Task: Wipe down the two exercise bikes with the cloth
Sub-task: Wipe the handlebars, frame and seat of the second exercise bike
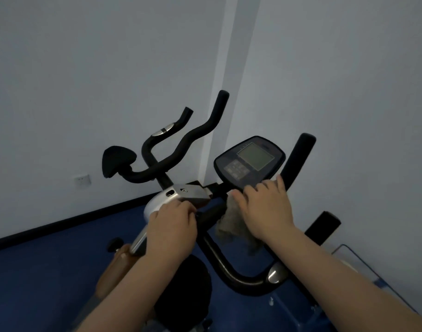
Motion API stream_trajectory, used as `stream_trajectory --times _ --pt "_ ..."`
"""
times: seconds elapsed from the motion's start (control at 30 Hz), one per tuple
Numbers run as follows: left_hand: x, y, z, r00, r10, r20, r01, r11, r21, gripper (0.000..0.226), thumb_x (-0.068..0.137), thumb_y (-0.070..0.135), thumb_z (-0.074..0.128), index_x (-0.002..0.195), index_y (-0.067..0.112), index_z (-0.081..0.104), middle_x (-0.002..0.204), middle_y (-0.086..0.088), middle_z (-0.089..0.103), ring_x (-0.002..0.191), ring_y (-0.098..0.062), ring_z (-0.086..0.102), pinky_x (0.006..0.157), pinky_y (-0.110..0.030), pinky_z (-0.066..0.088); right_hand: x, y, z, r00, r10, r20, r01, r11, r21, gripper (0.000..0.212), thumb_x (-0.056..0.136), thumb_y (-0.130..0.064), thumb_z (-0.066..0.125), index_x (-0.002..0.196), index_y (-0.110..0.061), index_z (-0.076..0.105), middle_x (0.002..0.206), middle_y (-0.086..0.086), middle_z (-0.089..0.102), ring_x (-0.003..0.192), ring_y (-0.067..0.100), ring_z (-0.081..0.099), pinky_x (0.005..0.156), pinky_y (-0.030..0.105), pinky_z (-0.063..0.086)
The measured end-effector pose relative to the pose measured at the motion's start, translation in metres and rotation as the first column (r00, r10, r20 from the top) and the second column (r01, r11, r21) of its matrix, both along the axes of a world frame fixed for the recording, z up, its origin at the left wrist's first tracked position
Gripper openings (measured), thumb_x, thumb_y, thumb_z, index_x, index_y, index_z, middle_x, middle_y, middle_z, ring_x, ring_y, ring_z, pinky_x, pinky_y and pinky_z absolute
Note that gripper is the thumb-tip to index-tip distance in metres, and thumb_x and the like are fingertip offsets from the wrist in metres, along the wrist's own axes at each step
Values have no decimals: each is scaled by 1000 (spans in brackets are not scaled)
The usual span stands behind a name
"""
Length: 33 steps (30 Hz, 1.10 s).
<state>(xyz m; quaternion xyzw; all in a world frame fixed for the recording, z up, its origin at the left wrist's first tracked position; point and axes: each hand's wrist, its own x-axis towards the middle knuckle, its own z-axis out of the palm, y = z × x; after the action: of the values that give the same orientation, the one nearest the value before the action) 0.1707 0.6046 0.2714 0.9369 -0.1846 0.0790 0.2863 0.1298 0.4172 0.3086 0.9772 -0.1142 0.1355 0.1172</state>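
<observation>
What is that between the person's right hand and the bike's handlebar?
A grey cloth, seen from the head camera: the right hand presses it onto the black handlebar, just below the display console.

Cloth (231, 226): grey, mottled. Near bike handlebar (231, 276): black w/ silver sensor pad. Console (249, 161): dark navy, grey-green screen. Far bike handlebars (181, 140) and seat (117, 160): black; frame (157, 202) silver. Floor (49, 264): blue. Walls (85, 68): pale grey-white, black skirting.
</observation>
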Motion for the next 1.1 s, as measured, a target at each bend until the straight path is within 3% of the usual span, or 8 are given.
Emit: stream_trajectory --times 0.13,0.27,0.37,0.57,0.73,0.83,0.93,1.1 --pt "-16 7 -9 993 92 79 -94 996 13 26 96 21 42 106 34 62 97 14 65 92 -9 58 84 -29 30 9 23 -9 997 -50 63 41 989 139 60 96 -59 26 86 -17 68 88 3 67 91 25 61 99 39 35" --pt "-7 7 -9 979 80 -188 -97 992 -83 26 98 19 40 107 33 60 100 11 65 74 -9 54 69 -29 36 25 53 -19 982 54 179 -90 976 197 37 101 -33 39 80 -15 64 82 2 67 76 24 62 67 34 34" --pt "0 7 -10 940 26 -339 -71 990 -119 24 96 17 40 100 35 55 90 13 57 65 0 46 58 -28 34 26 38 -16 970 212 119 -231 954 192 39 101 -44 37 87 -20 63 86 -2 66 76 23 63 63 33 41" --pt "-2 7 -9 956 24 -293 -58 992 -108 24 93 11 44 105 28 57 89 10 58 66 -4 47 57 -26 35 24 67 -31 966 86 242 -106 992 74 33 94 -32 57 69 -13 66 63 5 64 55 28 60 57 32 36" --pt "-9 14 -7 979 50 -196 -73 991 -112 20 95 11 44 101 21 60 94 2 65 69 -11 51 58 -24 33 13 62 -31 872 471 129 -481 780 400 27 99 -34 50 108 -21 71 106 -5 71 99 14 62 90 33 44" --pt "-20 21 -12 992 44 -117 -65 980 -186 24 96 15 41 98 30 60 88 11 63 66 -3 45 66 -23 32 -15 57 -29 879 430 205 -468 698 542 28 101 -30 48 121 -26 67 126 -12 64 124 -1 49 109 22 32" --pt "-34 26 -22 998 15 -53 -28 965 -261 27 95 14 42 107 31 60 91 15 58 79 -3 44 81 -27 31 -50 70 -37 909 379 175 -404 695 594 32 101 -32 45 127 -30 63 136 -19 54 133 -10 36 111 15 28" --pt "-40 30 -30 999 -22 -34 12 960 -279 35 89 16 37 112 30 59 87 12 57 77 -5 45 77 -29 30 -101 55 -30 945 328 13 -280 787 550 37 100 -49 34 126 -45 60 132 -35 50 125 -20 37 105 9 29"
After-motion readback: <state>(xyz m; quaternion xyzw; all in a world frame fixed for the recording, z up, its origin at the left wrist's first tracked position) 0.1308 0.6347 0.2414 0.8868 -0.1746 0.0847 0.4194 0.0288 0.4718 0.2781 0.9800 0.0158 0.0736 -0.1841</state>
